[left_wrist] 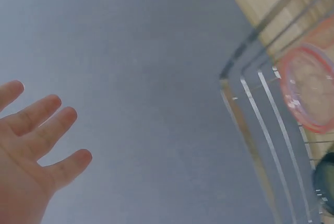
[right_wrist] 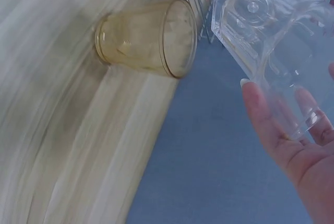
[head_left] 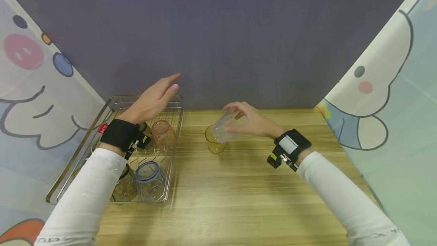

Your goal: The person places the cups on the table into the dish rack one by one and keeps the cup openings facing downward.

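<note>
My right hand [head_left: 250,120] grips a clear plastic cup [head_left: 225,126], tilted, above the table. In the right wrist view the fingers curl round the side of this clear cup [right_wrist: 276,41]. Just behind it in the head view, a yellow glass [head_left: 216,145] stands upright on the wood. The right wrist view shows the yellow glass [right_wrist: 141,38] apart from the held cup. Over the wire rack [head_left: 170,185], my left hand [head_left: 153,100] is raised with its fingers extended, holding nothing. Its spread fingers also show in the left wrist view.
Inside the rack are a pink-rimmed glass [head_left: 164,134], a blue-rimmed glass [head_left: 150,179] and a dark-rimmed glass [head_left: 124,187]. A grey panel [head_left: 239,41] rises behind the wooden table [head_left: 246,204]. Cartoon-printed sheets [head_left: 382,98] flank both sides.
</note>
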`<state>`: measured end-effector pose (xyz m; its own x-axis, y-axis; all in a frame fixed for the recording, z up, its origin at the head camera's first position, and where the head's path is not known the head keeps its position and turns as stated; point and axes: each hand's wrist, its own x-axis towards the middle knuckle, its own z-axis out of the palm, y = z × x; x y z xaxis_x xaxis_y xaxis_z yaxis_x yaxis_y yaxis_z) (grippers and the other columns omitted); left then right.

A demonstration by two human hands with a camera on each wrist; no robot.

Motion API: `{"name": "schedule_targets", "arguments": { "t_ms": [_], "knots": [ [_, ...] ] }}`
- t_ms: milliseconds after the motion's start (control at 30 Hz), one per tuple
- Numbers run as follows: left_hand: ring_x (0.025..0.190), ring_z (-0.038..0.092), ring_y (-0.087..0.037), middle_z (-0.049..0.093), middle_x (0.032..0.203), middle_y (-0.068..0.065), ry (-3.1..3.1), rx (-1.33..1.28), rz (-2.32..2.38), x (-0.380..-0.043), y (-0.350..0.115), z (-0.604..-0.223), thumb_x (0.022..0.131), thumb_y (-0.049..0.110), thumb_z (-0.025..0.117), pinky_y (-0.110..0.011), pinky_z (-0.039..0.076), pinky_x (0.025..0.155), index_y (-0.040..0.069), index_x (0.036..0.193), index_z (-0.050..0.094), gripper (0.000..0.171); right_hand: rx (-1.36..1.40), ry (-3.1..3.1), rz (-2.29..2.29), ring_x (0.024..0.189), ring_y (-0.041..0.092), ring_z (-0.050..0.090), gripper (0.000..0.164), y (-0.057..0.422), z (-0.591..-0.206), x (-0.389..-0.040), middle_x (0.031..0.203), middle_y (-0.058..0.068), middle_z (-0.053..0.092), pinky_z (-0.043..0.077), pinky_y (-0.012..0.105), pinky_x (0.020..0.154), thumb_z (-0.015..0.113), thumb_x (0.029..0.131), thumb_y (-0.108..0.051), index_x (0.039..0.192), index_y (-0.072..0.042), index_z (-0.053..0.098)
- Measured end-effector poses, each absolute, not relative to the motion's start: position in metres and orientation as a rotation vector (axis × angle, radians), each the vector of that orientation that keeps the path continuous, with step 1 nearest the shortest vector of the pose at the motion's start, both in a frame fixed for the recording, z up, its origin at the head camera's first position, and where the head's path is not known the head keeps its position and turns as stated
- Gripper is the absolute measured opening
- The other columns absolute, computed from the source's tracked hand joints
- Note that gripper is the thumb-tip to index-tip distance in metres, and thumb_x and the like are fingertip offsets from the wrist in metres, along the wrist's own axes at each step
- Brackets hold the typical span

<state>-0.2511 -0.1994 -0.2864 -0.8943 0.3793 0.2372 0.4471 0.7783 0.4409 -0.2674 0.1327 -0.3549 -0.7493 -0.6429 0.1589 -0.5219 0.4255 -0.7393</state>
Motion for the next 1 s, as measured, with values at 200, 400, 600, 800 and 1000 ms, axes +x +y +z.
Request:
{"name": "schedule_targets", "arguments": {
  "t_ms": [200, 400, 600, 800, 1000],
  "knots": [
    [0.152, 0.021, -0.032, 0.023, 0.165, -0.008, -2.78, -0.693, -0.683, -0.255, -0.18, -0.278, 0.102, 0.062, 0.022, -0.057, 0.018, 0.122, 0.024, 0.159, 0.02, 0.068, -0.947, 2.565, -1.25, 0.121, 0.027, 0.053, 0.065, 0.141, -0.351, -0.274, 0.129, 0.007, 0.049, 0.047, 0.047, 0.104, 0.076, 0.086, -0.038, 0.143, -0.025, 0.047],
    [0.15, 0.027, -0.034, 0.029, 0.162, -0.011, -2.741, -0.782, -0.548, -0.254, -0.159, -0.274, 0.101, 0.065, 0.02, -0.059, 0.019, 0.121, 0.02, 0.158, 0.022, 0.073, -0.827, 2.525, -1.338, 0.126, 0.032, 0.05, 0.064, 0.148, -0.346, -0.277, 0.14, 0.006, 0.044, 0.048, 0.055, 0.099, 0.072, 0.089, -0.041, 0.144, -0.031, 0.043],
    [0.148, 0.033, -0.032, 0.033, 0.16, -0.013, -2.738, -0.838, -0.357, -0.247, -0.136, -0.284, 0.098, 0.071, 0.018, -0.06, 0.019, 0.121, 0.021, 0.158, 0.025, 0.078, -0.755, 2.536, -1.388, 0.13, 0.031, 0.045, 0.061, 0.154, -0.345, -0.281, 0.146, 0.004, 0.041, 0.044, 0.058, 0.101, 0.068, 0.091, -0.043, 0.145, -0.032, 0.042],
    [0.145, 0.037, -0.033, 0.035, 0.159, -0.014, -2.723, -0.877, -0.214, -0.245, -0.117, -0.293, 0.1, 0.066, 0.025, -0.061, 0.021, 0.12, 0.019, 0.157, 0.026, 0.074, -0.722, 2.524, -1.429, 0.129, 0.03, 0.044, 0.06, 0.156, -0.345, -0.281, 0.144, 0.004, 0.04, 0.045, 0.057, 0.1, 0.066, 0.092, -0.045, 0.145, -0.036, 0.04],
    [0.145, 0.037, -0.034, 0.035, 0.158, -0.015, -2.709, -0.929, -0.129, -0.247, -0.097, -0.302, 0.098, 0.069, 0.018, -0.062, 0.023, 0.119, 0.017, 0.158, 0.024, 0.079, -0.725, 2.479, -1.469, 0.128, 0.03, 0.044, 0.059, 0.157, -0.344, -0.279, 0.146, 0.007, 0.037, 0.047, 0.052, 0.098, 0.061, 0.095, -0.047, 0.147, -0.037, 0.035]
  ]
}}
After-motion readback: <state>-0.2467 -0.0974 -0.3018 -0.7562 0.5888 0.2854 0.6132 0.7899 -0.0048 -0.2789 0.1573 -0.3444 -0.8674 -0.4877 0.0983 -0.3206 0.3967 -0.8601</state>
